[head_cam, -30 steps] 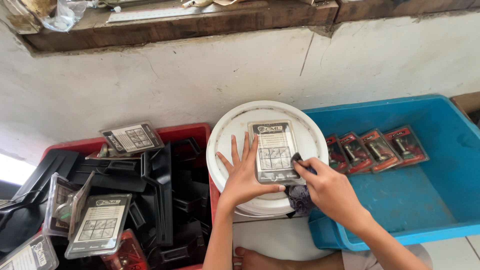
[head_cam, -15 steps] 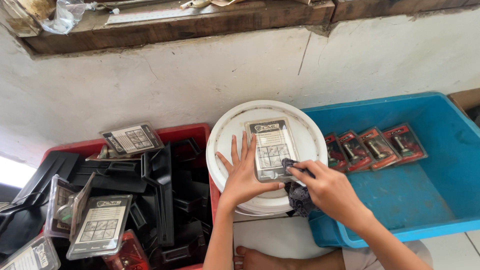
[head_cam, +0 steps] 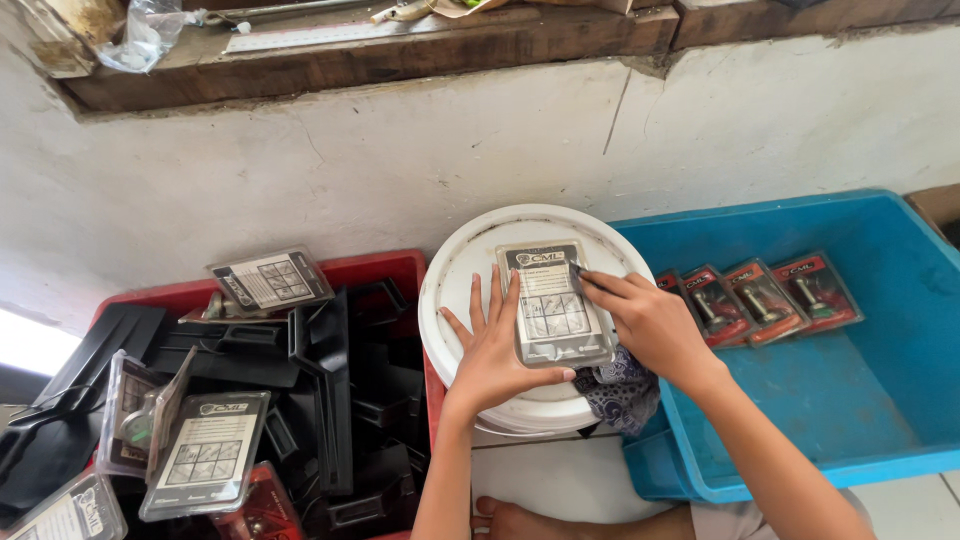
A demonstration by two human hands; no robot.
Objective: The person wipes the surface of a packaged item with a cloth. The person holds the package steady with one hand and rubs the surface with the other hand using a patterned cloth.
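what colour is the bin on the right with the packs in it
Bright blue; the bin shows clearly in the head view, with red-backed packs lying inside.

Clear blister pack (head_cam: 553, 303) lies printed side up on white bucket lid (head_cam: 460, 270). Left hand (head_cam: 493, 350) flat, fingers spread, pressing pack's left edge and lid. Right hand (head_cam: 650, 325) on pack's right edge, fingertips at upper corner; grip unclear. Patterned dark cloth (head_cam: 620, 392) bunched under right wrist. Blue bin (head_cam: 850, 420) right of lid holds four red-backed packs (head_cam: 760, 298) in row. Red bin (head_cam: 380, 268) left, black plastic parts (head_cam: 330, 400) and more packs inside.
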